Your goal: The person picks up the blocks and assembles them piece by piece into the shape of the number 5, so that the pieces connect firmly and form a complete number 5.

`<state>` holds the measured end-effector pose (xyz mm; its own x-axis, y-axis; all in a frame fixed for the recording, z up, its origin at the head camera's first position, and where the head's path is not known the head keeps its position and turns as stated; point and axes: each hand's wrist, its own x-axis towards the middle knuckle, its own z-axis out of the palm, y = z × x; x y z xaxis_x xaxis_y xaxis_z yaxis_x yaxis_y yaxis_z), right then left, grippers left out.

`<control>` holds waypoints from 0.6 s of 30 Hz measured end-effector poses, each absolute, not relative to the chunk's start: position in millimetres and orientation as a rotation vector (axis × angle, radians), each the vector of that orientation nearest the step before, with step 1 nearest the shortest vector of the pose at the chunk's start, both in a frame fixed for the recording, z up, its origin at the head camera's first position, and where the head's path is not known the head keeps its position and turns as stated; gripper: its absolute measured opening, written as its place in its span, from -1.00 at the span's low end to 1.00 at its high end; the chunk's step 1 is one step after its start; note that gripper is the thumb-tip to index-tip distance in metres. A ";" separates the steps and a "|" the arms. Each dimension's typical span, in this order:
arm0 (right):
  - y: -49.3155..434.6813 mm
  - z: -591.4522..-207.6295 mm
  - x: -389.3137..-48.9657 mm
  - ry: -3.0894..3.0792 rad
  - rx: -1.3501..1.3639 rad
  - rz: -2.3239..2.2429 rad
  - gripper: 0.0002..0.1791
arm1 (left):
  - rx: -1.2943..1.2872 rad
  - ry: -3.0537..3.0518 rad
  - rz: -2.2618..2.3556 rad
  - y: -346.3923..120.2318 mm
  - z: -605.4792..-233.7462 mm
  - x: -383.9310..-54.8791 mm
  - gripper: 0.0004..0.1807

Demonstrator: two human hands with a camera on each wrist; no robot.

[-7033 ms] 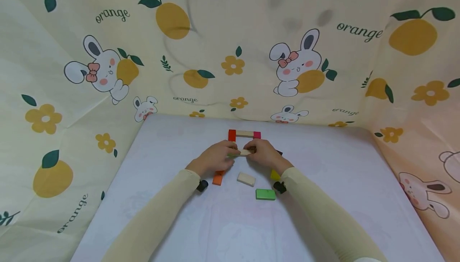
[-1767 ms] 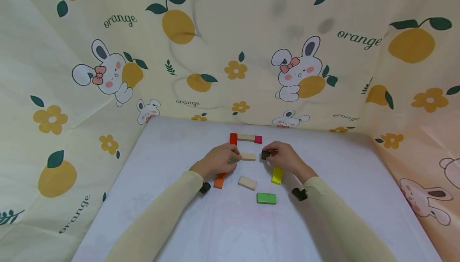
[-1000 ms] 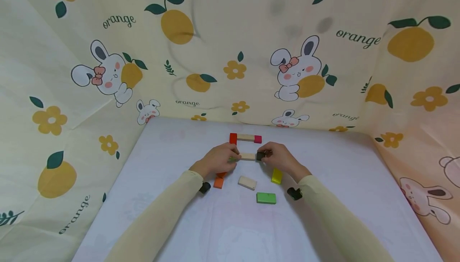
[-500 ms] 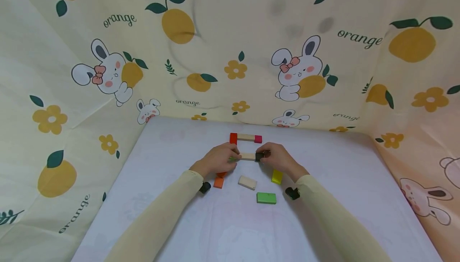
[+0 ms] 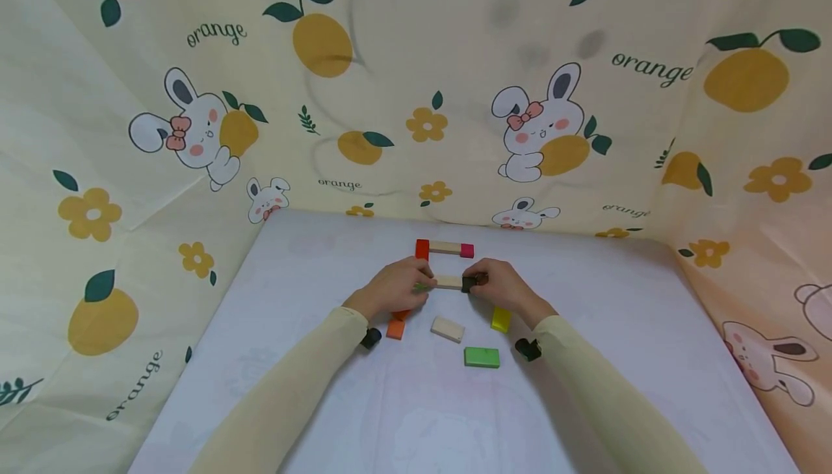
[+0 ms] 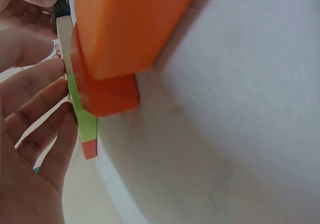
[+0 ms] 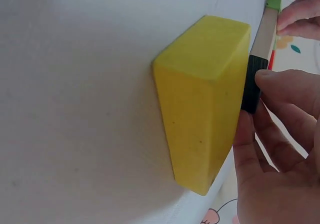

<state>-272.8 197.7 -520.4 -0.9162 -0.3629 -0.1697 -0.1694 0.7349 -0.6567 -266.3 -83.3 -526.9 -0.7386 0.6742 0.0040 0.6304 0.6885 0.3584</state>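
In a short row of wooden blocks, a pale wood block [image 5: 448, 282] lies between a green block [image 6: 86, 126] on the left and a black block [image 7: 254, 84] on the right. My right hand [image 5: 503, 288] pinches the black block against the pale one's right end. My left hand [image 5: 393, 286] holds the green block, largely covering it in the head view, with fingertips [image 6: 62, 86] along the row. A red-orange block [image 6: 89, 149] shows past the green end in the left wrist view.
Behind the row stand a red block [image 5: 422, 248], another pale block [image 5: 445, 248] and a pink-red block [image 5: 466, 251]. Orange blocks [image 5: 395, 329] lie below my left hand, a yellow block [image 5: 500, 319] by my right. Nearer are a loose pale block [image 5: 447, 329] and bright green block [image 5: 482, 357].
Seven seconds ago my right hand was at the pale block. It since brought the black block leftward against that block's end. Over the last half second both hands stay almost still.
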 end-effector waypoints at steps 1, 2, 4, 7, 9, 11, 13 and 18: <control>197.6 -520.8 -273.2 2.649 -0.418 -0.963 -0.68 | 1.075 2.770 0.511 -83.1 -526.6 -266.2 -0.65; 197.6 -521.0 -273.3 2.648 -0.419 -0.962 -0.68 | 1.074 2.771 0.507 -83.0 -526.3 -266.2 -0.65; 197.4 -521.1 -272.9 2.645 -0.414 -0.963 -0.68 | 1.073 2.774 0.499 -82.8 -526.8 -266.4 -0.65; 196.9 -521.4 -273.1 2.644 -0.413 -0.963 -0.67 | 1.069 2.776 0.493 -82.7 -526.9 -266.3 -0.66; 196.6 -520.8 -272.7 2.646 -0.412 -0.961 -0.67 | 1.067 2.773 0.501 -82.7 -526.4 -266.2 -0.66; 196.2 -520.4 -272.7 2.647 -0.413 -0.961 -0.68 | 1.069 2.773 0.502 -82.7 -525.5 -266.2 -0.65; 195.8 -520.3 -272.8 2.647 -0.413 -0.963 -0.68 | 1.070 2.773 0.502 -82.9 -524.8 -266.0 -0.65; 196.5 -522.4 -273.6 2.645 -0.409 -0.968 -0.67 | 1.066 2.774 0.494 -82.8 -525.7 -266.4 -0.65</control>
<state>-273.6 196.5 -522.4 -0.9163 -0.3605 -0.1746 -0.1626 0.7331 -0.6604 -266.4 -82.8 -525.7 -0.7424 0.6700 -0.0030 0.6277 0.6971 0.3466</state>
